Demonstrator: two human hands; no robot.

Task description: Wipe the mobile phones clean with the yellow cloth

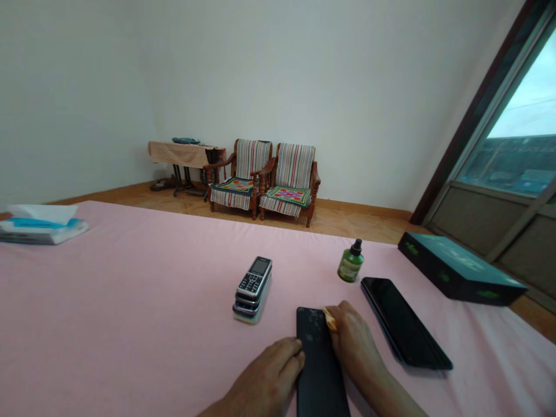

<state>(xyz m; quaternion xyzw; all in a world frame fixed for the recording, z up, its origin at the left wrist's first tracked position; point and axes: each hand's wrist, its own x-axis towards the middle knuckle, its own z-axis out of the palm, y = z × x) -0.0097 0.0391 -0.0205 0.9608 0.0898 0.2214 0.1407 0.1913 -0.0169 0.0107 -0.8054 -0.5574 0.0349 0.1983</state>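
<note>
Two striped-covered armchairs [263, 171] beside a cloth-draped side table [179, 154], pale wall [226, 63] behind.

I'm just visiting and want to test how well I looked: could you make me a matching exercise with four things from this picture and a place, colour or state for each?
Column one
1. Spray bottle
2. Right hand
3. Keypad phone
4. Left hand

Column two
A. Topmost in a stack
B. Resting against the left edge of a dark flat device
C. Green with a black top
D. Holding a yellowish cloth

Right pairs: 1-C, 2-D, 3-A, 4-B
</note>
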